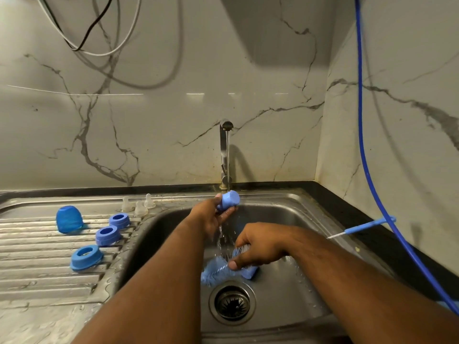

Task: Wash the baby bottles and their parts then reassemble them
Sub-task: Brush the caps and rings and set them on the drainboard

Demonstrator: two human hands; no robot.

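Gripping a pale-blue cap (230,199), seemingly a bottle lid, left hand (211,219); right hand (260,247) curled round blue brush (214,270).

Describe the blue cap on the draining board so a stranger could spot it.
Look at the draining board left of the sink. Three blue rings line up diagonally near the sink; the cap stands left of them. It alone is a tall closed dome.

Raised left hand (215,216) curls round a blue cap (230,200); lower right hand (259,245) grips a brush (214,269).
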